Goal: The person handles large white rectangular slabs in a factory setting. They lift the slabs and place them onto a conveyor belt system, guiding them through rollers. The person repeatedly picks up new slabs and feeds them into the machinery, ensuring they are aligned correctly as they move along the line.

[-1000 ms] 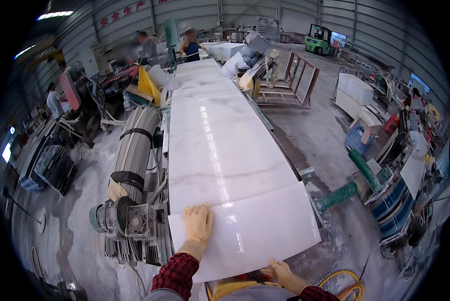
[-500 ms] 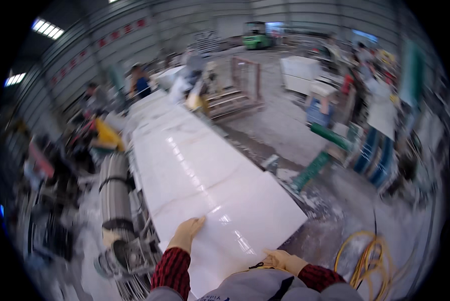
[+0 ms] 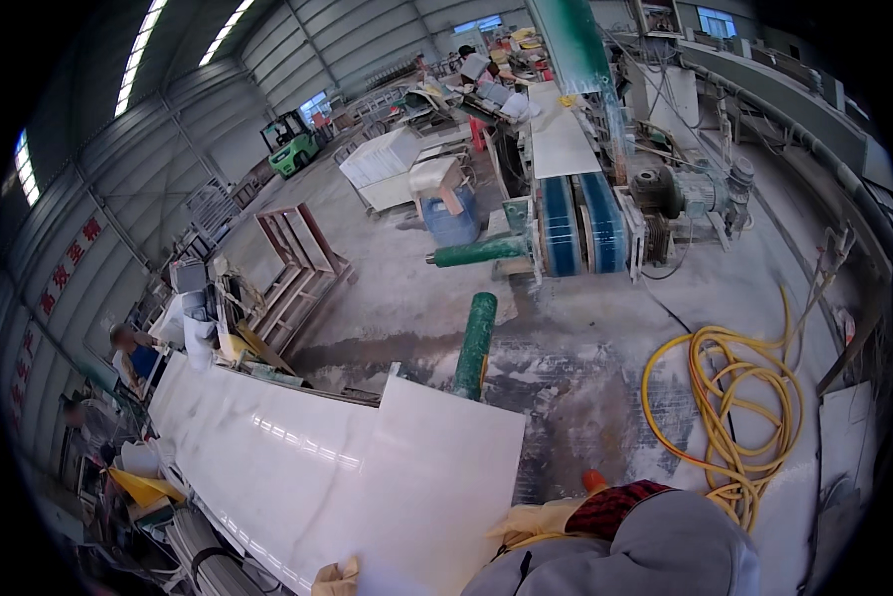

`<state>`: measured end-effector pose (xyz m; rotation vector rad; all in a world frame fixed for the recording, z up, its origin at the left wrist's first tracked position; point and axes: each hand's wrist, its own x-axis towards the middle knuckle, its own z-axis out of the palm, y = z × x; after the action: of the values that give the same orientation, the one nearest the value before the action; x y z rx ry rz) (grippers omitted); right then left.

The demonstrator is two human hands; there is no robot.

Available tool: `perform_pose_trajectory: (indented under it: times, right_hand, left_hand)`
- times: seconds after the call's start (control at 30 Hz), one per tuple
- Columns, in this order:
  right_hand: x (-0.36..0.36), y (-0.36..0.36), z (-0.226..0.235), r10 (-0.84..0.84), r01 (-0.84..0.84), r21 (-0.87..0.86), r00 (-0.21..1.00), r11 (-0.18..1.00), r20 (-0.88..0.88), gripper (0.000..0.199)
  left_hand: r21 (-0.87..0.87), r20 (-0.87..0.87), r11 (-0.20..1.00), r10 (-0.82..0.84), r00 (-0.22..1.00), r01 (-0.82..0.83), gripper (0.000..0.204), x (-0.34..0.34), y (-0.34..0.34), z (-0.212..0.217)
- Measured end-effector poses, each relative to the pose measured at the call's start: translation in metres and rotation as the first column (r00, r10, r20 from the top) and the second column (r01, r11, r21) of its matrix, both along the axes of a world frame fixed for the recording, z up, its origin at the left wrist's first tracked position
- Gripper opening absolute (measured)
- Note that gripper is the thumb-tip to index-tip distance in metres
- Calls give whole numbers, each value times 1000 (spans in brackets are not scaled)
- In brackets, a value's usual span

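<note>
A polished white stone slab (image 3: 446,457) with faint veining lies in front of me, lined up with a longer white slab (image 3: 267,437) that runs off to the far left. My left hand (image 3: 335,578), in a pale yellow glove, is at the slab's near left part, its fingers bent. The lower frame edge cuts it off. My right hand (image 3: 538,519), gloved alike, closes on the slab's near right edge beside my body. Its fingertips are partly hidden.
Green rollers (image 3: 476,343) stand past the slab's far edge. A coiled yellow hose (image 3: 734,407) lies on the floor to the right. Farther off are a machine with blue belts (image 3: 585,228), a blue barrel (image 3: 451,219), a green forklift (image 3: 292,144) and a person (image 3: 138,358).
My view has swung to the right, so the slabs now sit lower and farther left. Both hands stay at the slab, the left one now mostly below the frame.
</note>
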<state>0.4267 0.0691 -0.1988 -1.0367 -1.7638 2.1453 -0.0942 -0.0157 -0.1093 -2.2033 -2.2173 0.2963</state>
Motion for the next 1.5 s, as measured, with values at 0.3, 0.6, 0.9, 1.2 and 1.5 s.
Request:
perform_pose_trajectory:
  times: [0.3,0.6,0.9,1.2,1.5]
  right_hand:
    - [113,86,56,-620,592,-197,774,781,-128,35]
    - [350,270,116,-844,875,17,472,484,-253,35]
    - [512,284,170,-869,852,390,451,351,-205,32]
    - [583,304,51,-880,290,950,474,117,-37,58]
    - [642,401,-4,-912,492,798,374,349,168,60]
  left_hand:
    - [128,696,740,408,592,-661,55,239,114,107]
    - [219,578,924,134,805,-312,55,461,341,81]
    - [-281,747,902,421,514,-329,69,665,404,43]
    - [-475,663,858,496,561,-197,76,731,470,18]
    - [-465,755,885,391,527,9,77,784,565,16]
